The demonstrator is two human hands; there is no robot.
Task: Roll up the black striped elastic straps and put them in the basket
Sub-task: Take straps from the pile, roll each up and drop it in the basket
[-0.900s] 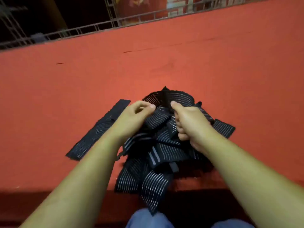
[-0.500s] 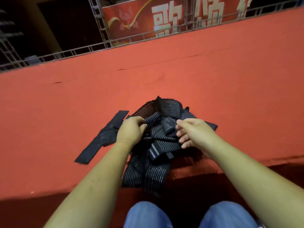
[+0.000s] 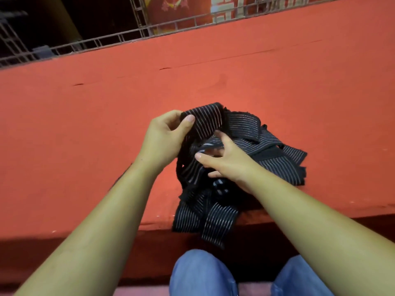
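Strap pile (image 3: 273,154) sits centre frame, slightly right, on the red-covered bench (image 3: 85,135). Black elastic, thin white stripes, all tangled. Lower ends hang over the bench's near edge, just above my knees (image 3: 201,272) (blue jeans, bottom centre). The right side of the pile lies flat on the bench.

Left hand (image 3: 164,137): centre frame, left of the pile. Thumb in front, fingers behind, pinching the upper end of one strap (image 3: 206,122). That end is held up off the bench, stripes facing me. The rest of it runs down into the tangle.

Right hand (image 3: 228,163): just below and right of the left one, in the middle of the pile. Thumb stretched left across a band, fingers curled into the folds and gripping them. Fingertips mostly hidden by fabric, so can't tell which band exactly.

Hands close together, not touching.

Background: metal truss railing (image 3: 102,40) along the bench's far edge, upper left to upper right. Red banner (image 3: 181,9) with pale lettering behind it, top centre. Dark beyond, upper left.
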